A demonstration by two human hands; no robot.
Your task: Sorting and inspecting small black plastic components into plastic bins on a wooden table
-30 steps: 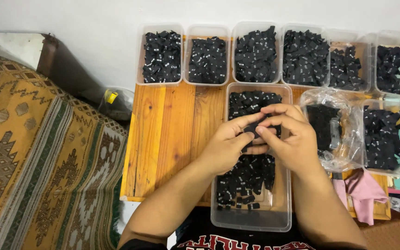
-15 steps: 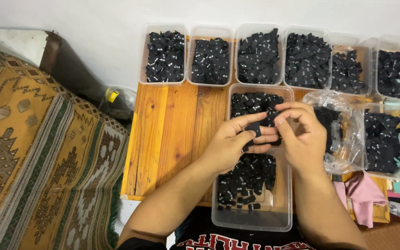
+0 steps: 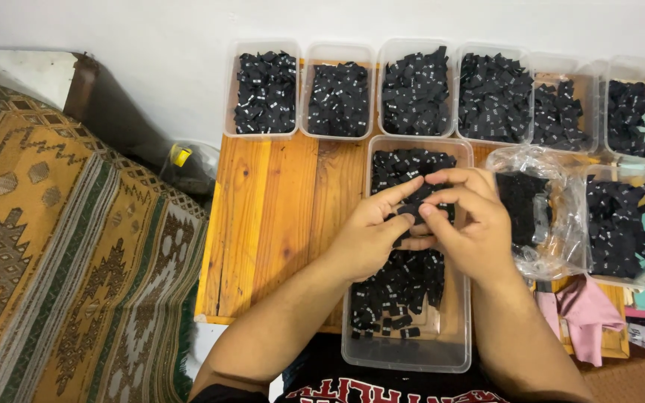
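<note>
Both hands, left hand (image 3: 371, 239) and right hand (image 3: 472, 231), pinch one small black fabric label (image 3: 412, 212) mid-frame over the clear tub (image 3: 404, 351). Looks feather-light and floppy, so grip its edges with fingertips.

Black labels (image 3: 406, 209) with white marks over a clear tub (image 3: 404, 351), pale orange wood table (image 3: 278, 224) beneath, pink cloth (image 3: 587, 310) right of the tub, ochre-and-green geometric striped rug (image 3: 69, 261) left.

Small black fabric label (image 3: 410, 211): flat, dark, pinched between the fingertips of the left hand (image 3: 371, 237) and right hand (image 3: 472, 224), held above the clear plastic tub (image 3: 404, 351). Tub partly filled with loose black labels (image 3: 401, 287), heaped unevenly, lying on the wooden counter (image 3: 278, 224).
</note>
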